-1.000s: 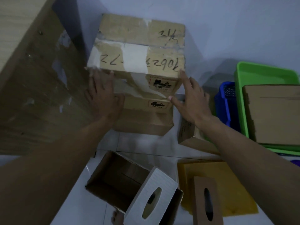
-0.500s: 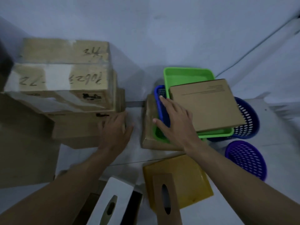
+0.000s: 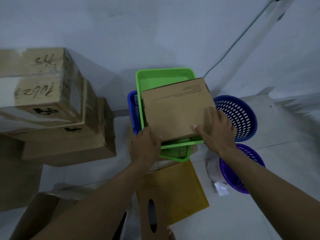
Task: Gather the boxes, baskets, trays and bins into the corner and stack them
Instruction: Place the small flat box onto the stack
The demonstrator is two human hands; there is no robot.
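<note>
both hands are now at the green tray [image 3: 162, 78] by the wall: left hand [image 3: 146, 146] grips its near corner, right hand [image 3: 216, 130] lies flat, fingers spread, on the flat box [image 3: 176, 110] inside. better to lift level, or the box can slide.

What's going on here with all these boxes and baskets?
A person is tidying containers on the floor by a wall. Their left hand grips the near corner of a green tray, and their right hand lies flat on the cardboard box sitting in it. The tray rests on a green basket. A pile of boxes stands to the left; a round blue basket and a purple basket sit on the right.
</note>
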